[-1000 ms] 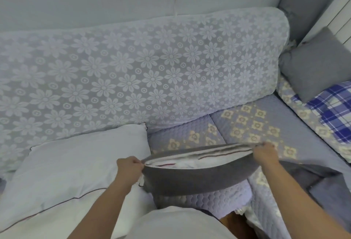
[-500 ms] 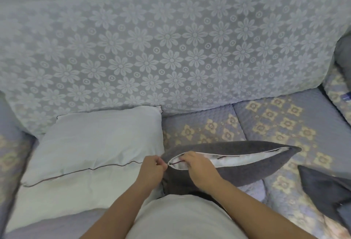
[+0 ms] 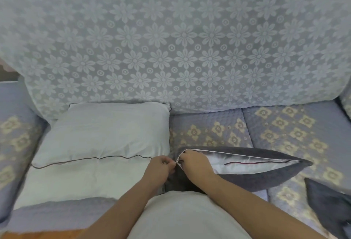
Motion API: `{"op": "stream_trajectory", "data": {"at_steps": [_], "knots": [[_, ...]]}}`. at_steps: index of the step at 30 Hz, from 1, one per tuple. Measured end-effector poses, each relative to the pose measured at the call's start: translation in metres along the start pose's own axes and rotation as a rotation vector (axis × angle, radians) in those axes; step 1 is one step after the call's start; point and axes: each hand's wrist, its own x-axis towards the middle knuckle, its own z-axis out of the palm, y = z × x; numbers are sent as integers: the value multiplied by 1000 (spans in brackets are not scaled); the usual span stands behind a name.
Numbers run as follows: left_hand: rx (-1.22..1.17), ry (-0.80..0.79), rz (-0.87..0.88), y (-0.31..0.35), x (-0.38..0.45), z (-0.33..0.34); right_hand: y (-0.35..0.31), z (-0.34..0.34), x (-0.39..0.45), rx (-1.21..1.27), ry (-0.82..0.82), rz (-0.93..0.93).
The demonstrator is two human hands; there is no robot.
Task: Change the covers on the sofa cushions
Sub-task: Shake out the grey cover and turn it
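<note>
A dark grey cushion cover point(image 3: 252, 179) lies on the sofa seat in front of me, its long opening facing up and gaping. Inside it shows the white cushion point(image 3: 247, 164) with a dark red piped seam. My left hand point(image 3: 160, 168) pinches the cover's left corner at the end of the opening. My right hand point(image 3: 193, 164) pinches the small zip pull there, right beside the left hand. Two bare white cushions point(image 3: 106, 130) with dark piping lie stacked on the seat to the left.
The sofa back point(image 3: 180, 52) wears a pale lace throw with a daisy pattern. The seat point(image 3: 284, 130) has a quilted blue cover with beige flowers. Another dark grey cover point(image 3: 330, 206) lies at the lower right. My pale shirt fills the bottom centre.
My right hand has come from the cover's right end to its left corner, next to the left hand. The view has swung left and down; the opening gapes wider.
</note>
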Motion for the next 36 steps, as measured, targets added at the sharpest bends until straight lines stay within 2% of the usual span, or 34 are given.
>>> {"op": "stream_trajectory", "data": {"at_steps": [2,6,11,13,17,19,21,24,28,32,34,36], "knots": [[80,-7,30,0,-3,5,-3,-1,-4,49,23,60],[305,114,238,9,-1,18,-14,-19,-5,139,112,178],[511,107,431,13,-2,25,-17,-51,-6,226,183,283],[539,129,491,17,-5,29,-22,-60,-11,249,195,302],[524,253,778,41,-6,33,-28,-77,-15,291,248,323],[523,252,849,48,-10,31,-24,-85,-17,277,301,355],[571,242,829,49,-14,28,-23,-89,-20,250,331,359],[598,289,704,51,-11,17,-29,-82,-24,252,375,331],[627,339,583,45,9,-20,-17,-73,-44,346,411,406],[462,194,340,31,26,-44,-13,-113,-80,577,574,515],[472,175,380,34,24,-44,-25,-141,-91,565,652,443],[561,270,548,50,26,-46,-31,-162,-97,632,758,414]]}}
